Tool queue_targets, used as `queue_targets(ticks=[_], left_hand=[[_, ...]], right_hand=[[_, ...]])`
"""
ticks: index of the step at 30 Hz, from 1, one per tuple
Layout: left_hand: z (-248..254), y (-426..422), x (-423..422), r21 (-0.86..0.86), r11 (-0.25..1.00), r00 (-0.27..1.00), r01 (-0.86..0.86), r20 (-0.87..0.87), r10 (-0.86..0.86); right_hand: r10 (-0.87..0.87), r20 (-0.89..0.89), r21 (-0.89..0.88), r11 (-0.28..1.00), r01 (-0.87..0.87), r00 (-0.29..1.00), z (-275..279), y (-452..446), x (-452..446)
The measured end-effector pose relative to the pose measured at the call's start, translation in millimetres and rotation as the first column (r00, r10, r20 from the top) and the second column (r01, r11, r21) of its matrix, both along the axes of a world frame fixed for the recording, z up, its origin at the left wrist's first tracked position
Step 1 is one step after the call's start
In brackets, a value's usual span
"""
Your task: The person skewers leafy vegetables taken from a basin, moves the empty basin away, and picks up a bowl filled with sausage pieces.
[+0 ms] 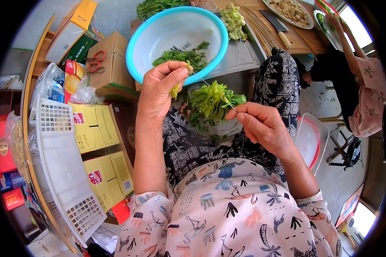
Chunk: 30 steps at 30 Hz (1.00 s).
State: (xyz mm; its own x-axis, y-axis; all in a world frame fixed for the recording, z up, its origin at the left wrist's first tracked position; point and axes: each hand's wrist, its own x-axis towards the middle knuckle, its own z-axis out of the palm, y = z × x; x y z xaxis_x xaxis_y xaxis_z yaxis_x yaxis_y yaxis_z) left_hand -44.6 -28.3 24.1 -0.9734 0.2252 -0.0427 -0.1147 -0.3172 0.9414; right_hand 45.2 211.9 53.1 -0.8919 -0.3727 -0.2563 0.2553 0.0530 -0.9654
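My right hand [261, 126] pinches one end of a thin skewer [233, 108], which slants up to the left. Leafy greens [212, 100] are bunched along the skewer's middle, above my lap. At its other end, my left hand [165, 88] has thumb and forefinger closed on a small yellow-green piece of leafy greens [175, 91]. Whether those fingers also touch the skewer, I cannot tell. Just beyond my left hand stands a blue-rimmed basin [218, 32] with loose green leaves [182, 55] in it.
Beyond the basin lie more greens [158, 7], a pale leafy bunch [235, 21], loose skewers [261, 28], a knife [278, 29] and a food plate [289, 13]. Cardboard boxes [116, 64] and a white plastic rack [66, 145] are on the left. Another person's arm [351, 47] is at right.
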Motion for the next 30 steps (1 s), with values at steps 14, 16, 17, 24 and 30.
queue_targets(ticks=[14, 16, 17, 24, 30], left_hand=[[1, 16, 5, -0.032, 0.994, 0.994, 0.107, 0.018, -0.107], [-1, 20, 5, -0.083, 0.991, 0.995, 0.1, -0.012, -0.102], [-4, 20, 3, -0.122, 0.986, 0.989, 0.112, -0.08, -0.122], [-21, -3, -36, -0.41, 0.908, 0.988, -0.079, -0.153, 0.017], [-77, -39, -111, -0.725, 0.68, 0.984, -0.111, -0.175, -0.025]], right_hand=[[-0.014, 0.013, -0.053, 0.998, 0.014, 1.0, -1, -6, -10], [-0.038, 0.024, -0.074, 0.996, 0.04, 0.999, -2, -7, -12], [-0.039, 0.027, -0.075, 0.996, 0.041, 0.999, -4, -6, -14], [-0.115, 0.061, -0.1, 0.988, 0.12, 0.992, -31, 10, -19], [-0.181, 0.09, -0.047, 0.981, 0.186, 0.979, -57, 29, -26]])
